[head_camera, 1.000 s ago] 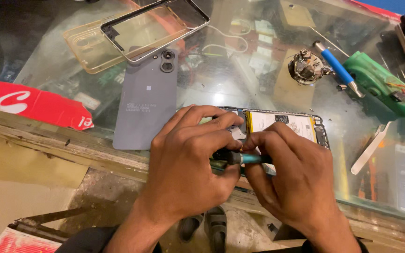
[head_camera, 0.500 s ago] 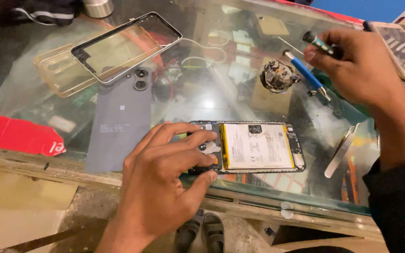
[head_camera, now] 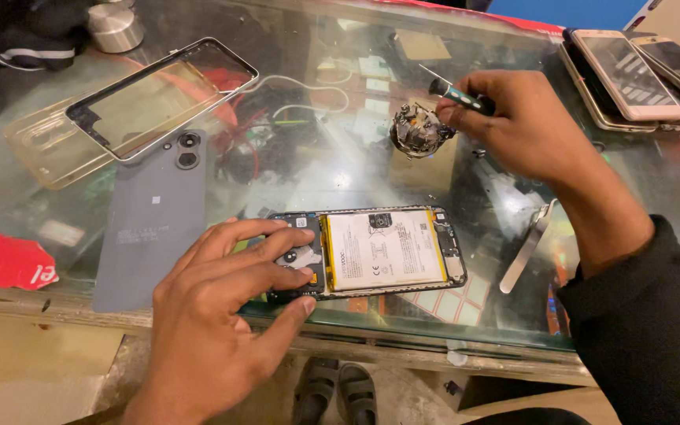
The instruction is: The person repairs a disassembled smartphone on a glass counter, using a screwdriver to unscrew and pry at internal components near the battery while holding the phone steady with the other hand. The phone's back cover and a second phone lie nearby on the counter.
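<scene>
The opened phone (head_camera: 367, 253) lies flat on the glass counter (head_camera: 340, 169), its back off, so the white battery with its yellow edge fills the middle and dark boards show at both ends. The left hand (head_camera: 214, 323) pins its camera end: the fingers (head_camera: 265, 260) are spread apart, tips pressing the board and frame, thumb hooked against the near edge. Just beyond those fingers, on the far side, lies the grey back cover (head_camera: 155, 224), face down with its two lens rings away from the person; further off rest a clear case (head_camera: 45, 153) and a black-rimmed screen frame (head_camera: 163, 98).

To the right, well apart from the phone, the right hand (head_camera: 525, 126) is up near a small cluster of metal parts (head_camera: 419, 130). Its fingers are closed on a thin screwdriver (head_camera: 454, 94) with a teal band, tip pointing away from the palm. Below that wrist lies a flat metal pry tool (head_camera: 525, 252).

Half a second ago the right hand was further right and higher, over a blue-handled tool; now it has come in beside the metal cluster. The left hand has stayed on the phone.

The counter is glass over clutter of cables and parts, with a worn wooden edge. Phones (head_camera: 631, 71) are stacked at the far right, a red packet (head_camera: 1, 260) sits at the left, and sandals (head_camera: 336, 389) show on the floor beneath.
</scene>
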